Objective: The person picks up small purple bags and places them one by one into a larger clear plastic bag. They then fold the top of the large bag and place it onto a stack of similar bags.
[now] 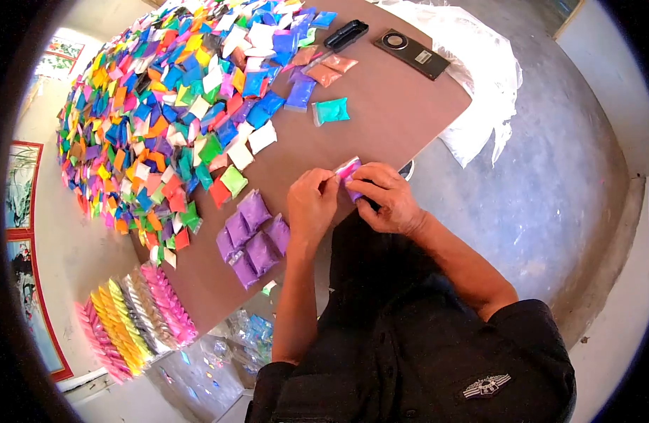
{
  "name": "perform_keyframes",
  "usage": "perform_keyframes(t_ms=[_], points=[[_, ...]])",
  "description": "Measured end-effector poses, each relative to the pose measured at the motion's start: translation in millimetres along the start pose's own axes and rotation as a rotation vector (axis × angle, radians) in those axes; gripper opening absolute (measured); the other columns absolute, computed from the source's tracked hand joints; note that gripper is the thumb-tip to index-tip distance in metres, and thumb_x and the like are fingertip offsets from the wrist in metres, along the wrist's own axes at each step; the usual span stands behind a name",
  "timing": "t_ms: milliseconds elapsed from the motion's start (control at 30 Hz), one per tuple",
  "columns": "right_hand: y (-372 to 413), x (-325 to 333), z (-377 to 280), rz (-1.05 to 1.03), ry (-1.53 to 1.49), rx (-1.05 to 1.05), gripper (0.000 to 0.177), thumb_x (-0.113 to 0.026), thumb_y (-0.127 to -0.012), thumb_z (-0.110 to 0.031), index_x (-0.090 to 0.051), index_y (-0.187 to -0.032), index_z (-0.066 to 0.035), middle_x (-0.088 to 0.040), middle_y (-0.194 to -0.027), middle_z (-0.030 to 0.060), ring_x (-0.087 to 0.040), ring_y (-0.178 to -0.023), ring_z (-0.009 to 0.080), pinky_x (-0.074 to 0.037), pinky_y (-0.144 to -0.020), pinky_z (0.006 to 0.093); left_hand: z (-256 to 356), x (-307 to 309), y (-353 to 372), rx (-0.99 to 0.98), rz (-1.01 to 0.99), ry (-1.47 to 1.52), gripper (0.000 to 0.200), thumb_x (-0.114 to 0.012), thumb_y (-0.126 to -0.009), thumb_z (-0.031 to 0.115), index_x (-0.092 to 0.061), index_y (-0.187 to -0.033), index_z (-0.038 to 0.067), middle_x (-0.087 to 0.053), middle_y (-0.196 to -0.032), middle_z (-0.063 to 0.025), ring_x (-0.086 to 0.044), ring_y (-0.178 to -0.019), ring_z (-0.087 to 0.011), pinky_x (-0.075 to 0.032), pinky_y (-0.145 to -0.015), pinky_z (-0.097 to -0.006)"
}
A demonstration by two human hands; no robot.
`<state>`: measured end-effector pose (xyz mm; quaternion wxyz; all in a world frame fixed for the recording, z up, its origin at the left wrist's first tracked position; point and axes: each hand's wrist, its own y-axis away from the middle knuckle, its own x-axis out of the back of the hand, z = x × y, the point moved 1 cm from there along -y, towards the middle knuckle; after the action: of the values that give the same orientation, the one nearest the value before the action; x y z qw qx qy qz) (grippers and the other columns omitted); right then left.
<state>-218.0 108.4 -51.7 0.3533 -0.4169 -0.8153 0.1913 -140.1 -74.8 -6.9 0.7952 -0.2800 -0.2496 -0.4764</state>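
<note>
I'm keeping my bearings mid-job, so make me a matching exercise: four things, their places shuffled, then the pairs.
Things
1. Phone
2. Teal packet
3. Purple packets
4. Pink-and-purple packet

Places
A. Grouped beside the left forearm
B. Between the left hand and the right hand
C. Beside the white plastic
D. Near a blue packet

Pairs: 1-C, 2-D, 3-A, 4-B

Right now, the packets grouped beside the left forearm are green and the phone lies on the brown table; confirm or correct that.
Wrong colour: the head view shows the packets grouped beside the left forearm are purple, not green. The phone does lie on the brown table.
</note>
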Motion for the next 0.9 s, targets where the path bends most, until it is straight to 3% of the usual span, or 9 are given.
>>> perform_keyframes(t_ms=[267,467,533,833,900], points=[[0.5,-0.5,0.5,0.02,0.033,0.021,0.04,-0.078,-0.081,-0.001,-0.076,-0.121,-0.004,-0.071,-0.126,0.0155,-0.068,-0.121,0.0398,-0.058,-0.103,0.0492,-7.6,1.7,-14.7,-0.031,0.058,-0.102,0.011,-0.078,-0.096,0.008,-0.072,-0.09,0.001,-0.07,-0.081,-0.0187,-0.07,-0.075,-0.0377,-0.054,-0.071,-0.0463],[1.7,-3.4,2.2,0.034,0.017,0.022,0.04,-0.08,-0.08,0.0,-0.076,-0.12,-0.005,-0.071,-0.126,0.0143,-0.069,-0.121,0.0387,-0.058,-0.103,0.0492,13.5,-1.1,13.4,0.117,0.011,0.117,0.011,-0.078,-0.095,0.008,-0.071,-0.09,0.0,-0.071,-0.082,-0.0185,-0.07,-0.076,-0.0382,-0.055,-0.072,-0.0457],[0.5,-4.7,0.5,0.039,0.016,0.03,0.04,-0.081,-0.08,0.0,-0.076,-0.12,-0.004,-0.071,-0.126,0.0139,-0.069,-0.121,0.0385,-0.058,-0.103,0.0493,4.6,-3.8,10.9,-0.014,0.038,0.004,0.01,-0.077,-0.095,0.007,-0.071,-0.091,0.0,-0.071,-0.083,-0.0183,-0.07,-0.077,-0.0382,-0.055,-0.072,-0.0456],[0.5,-4.4,-2.2,0.053,0.061,0.021,0.043,-0.082,-0.077,0.002,-0.077,-0.12,-0.005,-0.072,-0.121,0.0123,-0.07,-0.116,0.0371,-0.056,-0.103,0.0487,-7.5,1.9,-10.2,-0.011,0.045,-0.061,0.011,-0.078,-0.095,0.007,-0.071,-0.09,0.0,-0.071,-0.084,-0.0181,-0.07,-0.078,-0.0386,-0.055,-0.072,-0.0453],[1.3,-3.6,-1.4,0.022,0.058,0.006,0.041,-0.082,-0.081,-0.002,-0.077,-0.122,-0.005,-0.071,-0.126,0.0138,-0.068,-0.121,0.0383,-0.057,-0.104,0.0492,4.5,6.1,-7.1,-0.009,0.038,-0.022,0.011,-0.078,-0.094,0.007,-0.071,-0.09,0.001,-0.071,-0.084,-0.0181,-0.07,-0.078,-0.0388,-0.055,-0.071,-0.0457]])
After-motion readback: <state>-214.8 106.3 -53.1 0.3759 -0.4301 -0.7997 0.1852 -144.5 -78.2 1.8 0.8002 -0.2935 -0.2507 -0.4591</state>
